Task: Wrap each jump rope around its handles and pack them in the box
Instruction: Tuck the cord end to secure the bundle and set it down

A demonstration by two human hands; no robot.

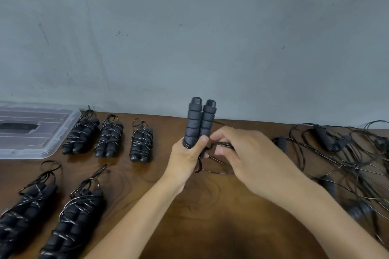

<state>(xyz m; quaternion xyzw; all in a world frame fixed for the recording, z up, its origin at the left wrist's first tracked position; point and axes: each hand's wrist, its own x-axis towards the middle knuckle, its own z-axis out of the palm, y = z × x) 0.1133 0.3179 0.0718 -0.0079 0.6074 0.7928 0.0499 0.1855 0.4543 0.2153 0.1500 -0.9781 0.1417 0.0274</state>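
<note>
Nearest you, low at the left edge: two wrapped jump rope bundles (25,206) and (77,212), handles paired, cord wound round them, lying slantwise on the wooden table (221,227).

Far left, against the wall: clear plastic box (40,130), seemingly with its lid on; what is inside cannot be made out. No bundle is visibly packed.

Just right of the box, far row: three more wrapped bundles (81,132), (109,136), (142,141), side by side, apart from one another.

Centre: your left hand (187,157), fingers and thumb curled round the lower end of a pair of handles (200,122), held upright and pressed together, foam grips bare along most of their length. A first turn or so of cord shows at the base, by your fingers.

Just right of it: your right hand (242,149), fingertips pinching the cord (223,144) close to the handles; slack loops (212,171) hang below, between the two hands.

Far right: unwrapped ropes (347,153) in a loose tangle, several handles among them.

Step in hand, as judged: the wrap on this sixth rope is only starting.

Next move calls for: keeping both handles clamped parallel while your right hand carries the cord round them under tension, working up the grips; feed the slack so it does not drag in the tangle at right. Packing appears to await the remaining ropes.
</note>
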